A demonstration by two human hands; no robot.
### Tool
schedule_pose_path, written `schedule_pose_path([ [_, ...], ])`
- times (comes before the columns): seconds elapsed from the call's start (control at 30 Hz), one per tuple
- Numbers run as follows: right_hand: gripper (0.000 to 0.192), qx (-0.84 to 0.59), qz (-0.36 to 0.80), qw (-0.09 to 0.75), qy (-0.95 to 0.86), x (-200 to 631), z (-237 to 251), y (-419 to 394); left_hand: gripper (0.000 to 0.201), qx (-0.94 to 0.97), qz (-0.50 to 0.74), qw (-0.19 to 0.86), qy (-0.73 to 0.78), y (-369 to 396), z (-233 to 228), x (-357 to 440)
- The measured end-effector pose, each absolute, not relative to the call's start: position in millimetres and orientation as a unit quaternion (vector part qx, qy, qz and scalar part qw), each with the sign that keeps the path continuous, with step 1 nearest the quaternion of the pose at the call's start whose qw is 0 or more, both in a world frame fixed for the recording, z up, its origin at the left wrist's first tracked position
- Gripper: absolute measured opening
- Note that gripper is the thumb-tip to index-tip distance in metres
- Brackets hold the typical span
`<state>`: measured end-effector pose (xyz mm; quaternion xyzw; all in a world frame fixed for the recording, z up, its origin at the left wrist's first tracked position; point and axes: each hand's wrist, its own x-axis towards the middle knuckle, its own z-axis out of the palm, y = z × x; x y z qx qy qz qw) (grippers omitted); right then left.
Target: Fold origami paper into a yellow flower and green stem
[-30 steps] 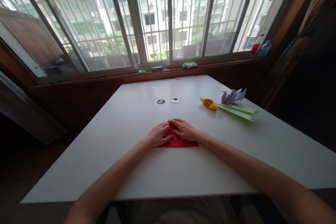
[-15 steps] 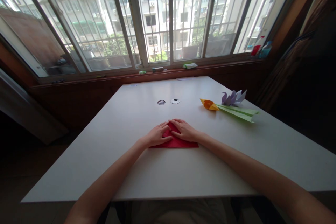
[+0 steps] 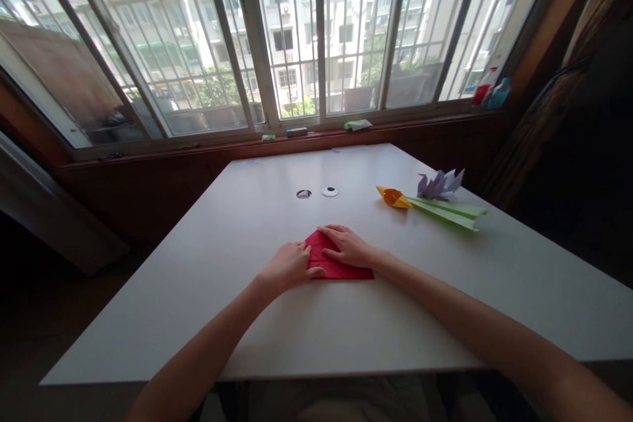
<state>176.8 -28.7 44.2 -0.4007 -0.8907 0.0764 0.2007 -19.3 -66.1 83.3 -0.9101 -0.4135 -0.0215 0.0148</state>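
A folded sheet of red paper [image 3: 341, 270] lies flat on the white table in front of me. My right hand [image 3: 349, 248] rests over its upper right part, palm down, with the fingers stretched out and the thumb spread apart. At the paper's left side is my left hand [image 3: 289, 265], its fingertips on the upper left edge and its thumb near the bottom edge. The left hand covers the paper's left corner. Creases show in the red surface between the two hands.
Beyond the hands, two round pieces, a dark patterned one [image 3: 303, 194] and a white one with a black spot [image 3: 330, 192], lie on the table [image 3: 198, 244]. To the right are a yellow-and-green paper flower [image 3: 395, 198] and purple and white folded paper [image 3: 438, 184].
My left hand has slid left and a little down across the red paper, uncovering more of its middle. My right hand has stayed in place.
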Motion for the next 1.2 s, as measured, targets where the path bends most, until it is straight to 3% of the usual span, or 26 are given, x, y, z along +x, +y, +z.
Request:
schedule_pose_path([
  [0.23,0.054,-0.400,0.081,0.208,-0.889,176.0,46.2,-29.9,0.054,-0.872,0.033,0.062,-0.485,-73.9,82.3,-8.2],
  [0.53,0.054,-0.401,0.089,0.218,-0.886,176.4,44.8,-29.4,0.052,-0.822,0.103,0.038,-0.558,-86.2,86.3,7.0],
  [1.2,0.050,-0.385,0.079,0.202,-0.897,178.7,44.6,-28.7,0.056,-0.812,0.092,0.042,-0.575,-88.8,80.5,9.4],
])
